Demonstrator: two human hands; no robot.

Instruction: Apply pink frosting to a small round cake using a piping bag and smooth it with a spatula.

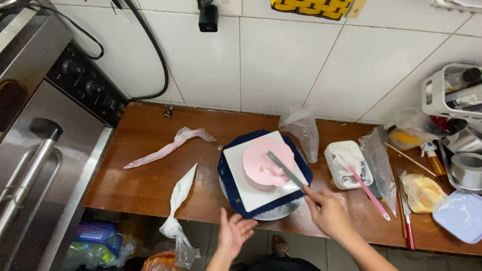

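Pink-frosted cake (264, 161) sits on a white square board (251, 188) atop a turntable (273, 213), table centre. Right hand (329, 211), closed around a palette knife (286, 170), lays the blade flat across the icing, likely to smooth it. Left hand (233, 233), open and empty, fingers spread at the turntable's seven o'clock edge, seemingly to spin it. White piping bag (178, 200) at nine o'clock.

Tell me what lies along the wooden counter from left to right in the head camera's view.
Oven → pink piping bag → white piping bag → pink cake on its white board → white tub of icing → yellow stuff in a plastic bag → pale lid.
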